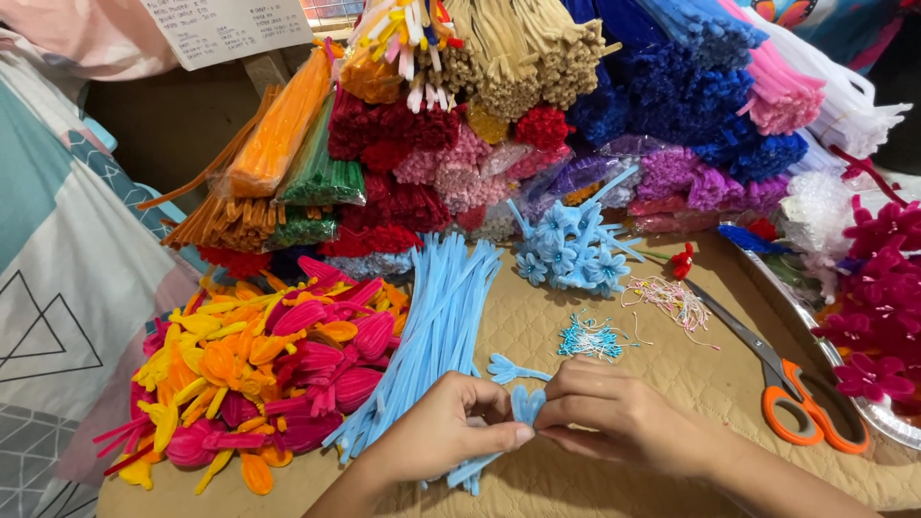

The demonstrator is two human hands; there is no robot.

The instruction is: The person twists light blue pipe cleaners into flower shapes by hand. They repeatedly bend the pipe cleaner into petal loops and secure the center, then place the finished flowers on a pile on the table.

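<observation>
Two hands, the left hand [451, 427] and the right hand [614, 412], meet at the bottom centre, with one pair of orange-handled scissors [782, 379] at lower right and one paper sheet [225, 29] at the top left. One loose light blue petal piece [513, 368] lies just above the hands. The finished blue flowers [566, 251] at centre, the pink and yellow pieces [259, 369] at lower left and the stacked stem bundles [537, 105] across the top are too many and too overlapped to count.

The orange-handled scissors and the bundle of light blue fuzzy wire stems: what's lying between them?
In the head view, small blue-tipped stamen threads and pinkish ones lie there on the tan quilted mat.
</observation>
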